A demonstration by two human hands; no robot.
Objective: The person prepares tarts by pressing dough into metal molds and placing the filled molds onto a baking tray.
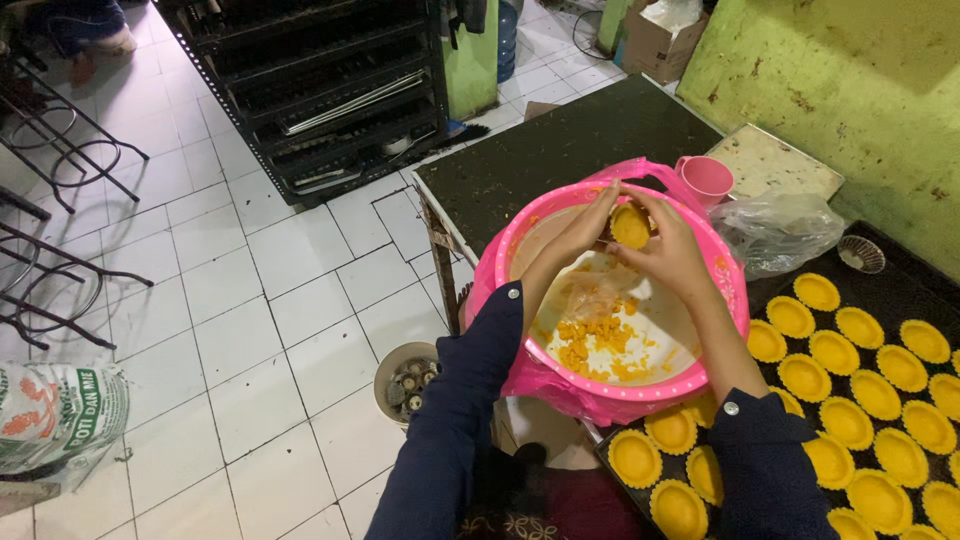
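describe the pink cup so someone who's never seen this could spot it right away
Start at the big pink basin where the two hands shape yellow dough. Just beyond its far rim, on the dark table, stands the pink cup. It is the only small handled pink vessel, beside a crumpled clear plastic bag.

Light was even and fairly bright, soft daylight falling on the white floor (270, 300) without hard shadows. The dark tray (900, 290) stayed dim. Focus was sharp centrally; the edges bowed slightly from wide-angle distortion.
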